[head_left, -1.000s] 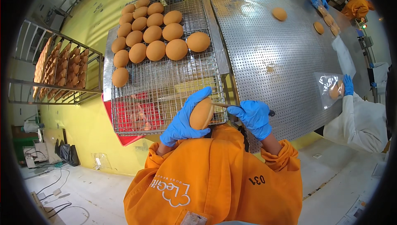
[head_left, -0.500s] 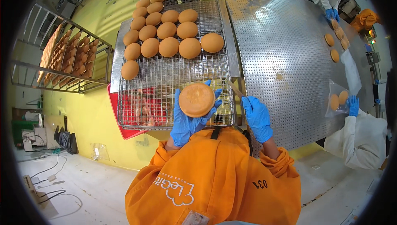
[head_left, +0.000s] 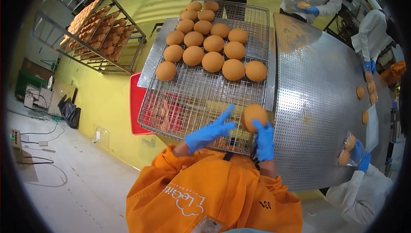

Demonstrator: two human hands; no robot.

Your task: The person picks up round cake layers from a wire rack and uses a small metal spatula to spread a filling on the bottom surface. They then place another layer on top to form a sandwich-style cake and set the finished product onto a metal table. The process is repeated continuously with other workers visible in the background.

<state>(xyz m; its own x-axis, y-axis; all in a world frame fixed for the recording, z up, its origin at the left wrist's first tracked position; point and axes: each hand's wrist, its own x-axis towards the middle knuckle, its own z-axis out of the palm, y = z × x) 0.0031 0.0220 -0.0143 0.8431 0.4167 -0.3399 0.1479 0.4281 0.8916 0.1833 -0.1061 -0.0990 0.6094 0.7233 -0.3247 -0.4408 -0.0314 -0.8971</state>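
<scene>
A round golden-brown bun (head_left: 254, 117) is in my right hand (head_left: 265, 141), gripped at its near right side above the front of the wire cooling rack (head_left: 180, 92). My blue-gloved left hand (head_left: 209, 132) is to the left of that bun, its fingers stretched out and apart, holding nothing. More buns (head_left: 212, 62) of the same kind rest in staggered rows over the middle and far part of the rack. No tool shows in my right hand now; its palm is partly hidden.
A red crate (head_left: 136, 104) sits under the rack's left side. To the right stands a perforated metal table (head_left: 317, 104), where co-workers handle buns and a clear bag (head_left: 349, 149). A trolley (head_left: 128, 57) with trays of buns is at far left.
The bun has passed from my left hand to my right and shows a rounded, darker face. The slim flat tool seen in my right hand is out of sight. My view has shifted left.
</scene>
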